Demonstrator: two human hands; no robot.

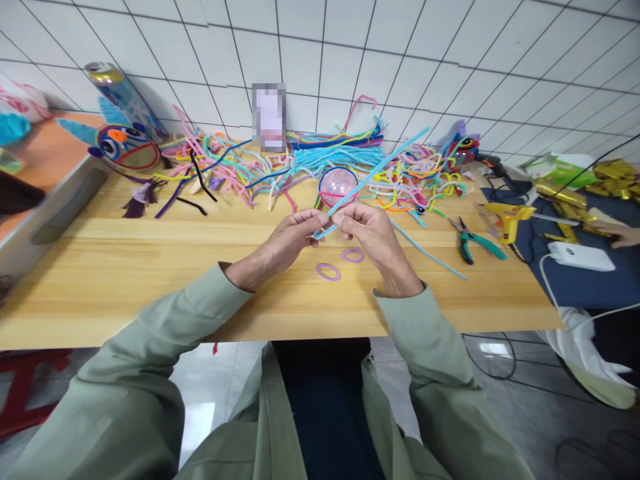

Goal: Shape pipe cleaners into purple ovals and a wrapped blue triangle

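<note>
A light blue pipe cleaner is pinched between my two hands above the middle of the table. Its near end is bent back in a sharp fold, and its long straight part points up to the right. My left hand grips it by the fold, with fingers closed. My right hand pinches it just beside, thumb against fingers. Below the hands lie two purple eye-shaped loops, one on the left and one on the right. Just behind the hands rests a clear ball with a blue rim.
Heaps of coloured pipe cleaners line the wall. Pliers and a yellow glue gun lie at the right. A finished-looking bird figure and a can stand left. Another person's hand shows at the far right.
</note>
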